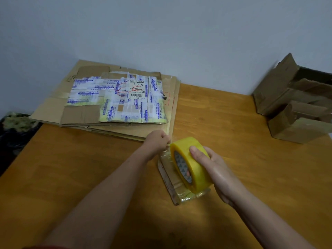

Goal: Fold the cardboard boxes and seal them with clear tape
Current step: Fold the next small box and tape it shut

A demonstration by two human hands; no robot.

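Note:
A small folded cardboard box (169, 178) lies on the wooden table (89, 177), its near end wrapped in shiny clear tape. My right hand (212, 169) grips a yellowish roll of clear tape (193, 164) held upright over the box, thumb on the outer face and fingers through the core. My left hand (158, 141) sits just left of the roll at the box's far end, fingers curled and pinching the free end of the tape, which shows only faintly.
A stack of flattened cardboard boxes (115, 101) with printed tape and a label lies at the back left. Several opened brown boxes (294, 105) stand at the back right against the wall. A dark bag (16, 126) sits off the table's left edge.

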